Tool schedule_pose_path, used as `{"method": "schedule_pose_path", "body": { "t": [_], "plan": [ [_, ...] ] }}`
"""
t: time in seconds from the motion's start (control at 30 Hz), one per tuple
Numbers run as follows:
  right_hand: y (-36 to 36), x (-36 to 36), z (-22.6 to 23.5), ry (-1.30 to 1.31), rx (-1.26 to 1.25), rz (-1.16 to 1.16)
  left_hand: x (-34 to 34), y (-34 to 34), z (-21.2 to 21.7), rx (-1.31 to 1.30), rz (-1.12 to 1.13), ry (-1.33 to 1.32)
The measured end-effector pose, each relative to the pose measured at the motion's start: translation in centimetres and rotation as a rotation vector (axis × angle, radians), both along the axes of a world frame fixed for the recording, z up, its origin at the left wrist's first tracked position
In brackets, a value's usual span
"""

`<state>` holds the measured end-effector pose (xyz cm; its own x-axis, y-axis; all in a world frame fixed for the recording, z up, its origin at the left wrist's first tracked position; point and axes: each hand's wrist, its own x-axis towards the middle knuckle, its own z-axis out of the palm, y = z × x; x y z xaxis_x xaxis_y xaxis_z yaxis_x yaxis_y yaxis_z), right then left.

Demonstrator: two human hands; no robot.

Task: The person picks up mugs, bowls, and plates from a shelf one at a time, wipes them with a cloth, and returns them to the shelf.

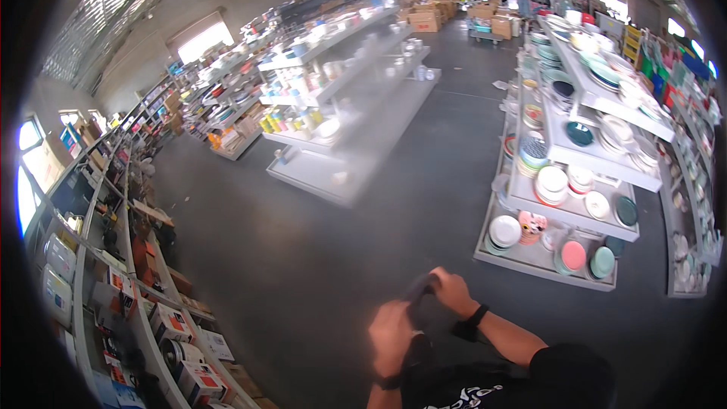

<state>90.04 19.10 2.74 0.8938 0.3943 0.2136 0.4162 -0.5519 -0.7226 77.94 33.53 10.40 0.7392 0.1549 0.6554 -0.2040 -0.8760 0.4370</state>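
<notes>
Dark-grey narrow bar-like piece (pixel 420 288), blurred, slants toward about two o'clock from the bare left hand (pixel 390 333) to the bare right hand (pixel 454 293), both seemingly closed upon its ends.

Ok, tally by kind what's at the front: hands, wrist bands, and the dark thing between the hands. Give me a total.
Hands: 2 (left hand, right hand)
Wrist bands: 2 (left band, right band)
Dark thing, blurred: 1
Total: 5
</notes>
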Motion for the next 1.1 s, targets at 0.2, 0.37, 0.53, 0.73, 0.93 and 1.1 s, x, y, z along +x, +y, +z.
{"method": "schedule_pose_path", "body": {
  "t": [0.2, 0.37, 0.53, 0.73, 0.93, 1.1],
  "plan": [
    [8.4, 10.3, -1.6, 0.353, 0.824, -0.381, 11.2, 4.9, 5.2, -0.180, -0.137, -0.071],
    [11.0, 20.9, -7.5, 0.170, 0.283, 0.174, 21.4, 8.8, 6.0, -0.048, -0.315, -0.073],
    [16.9, 27.3, -3.8, 0.977, 1.097, 0.120, 30.4, 11.6, 5.7, 0.127, -0.522, -0.026],
    [22.6, 38.4, 0.4, 1.211, 1.451, 0.114, 40.4, 17.3, 3.7, 0.107, -0.482, 0.084],
    [26.4, 50.2, 4.1, 1.198, 1.737, 0.368, 47.9, 23.1, 4.3, 0.048, -0.313, 0.145],
    [28.4, 58.3, 6.6, 1.324, 1.740, 0.283, 55.5, 26.0, 3.4, -0.044, -0.306, 0.178]
  ]
}}
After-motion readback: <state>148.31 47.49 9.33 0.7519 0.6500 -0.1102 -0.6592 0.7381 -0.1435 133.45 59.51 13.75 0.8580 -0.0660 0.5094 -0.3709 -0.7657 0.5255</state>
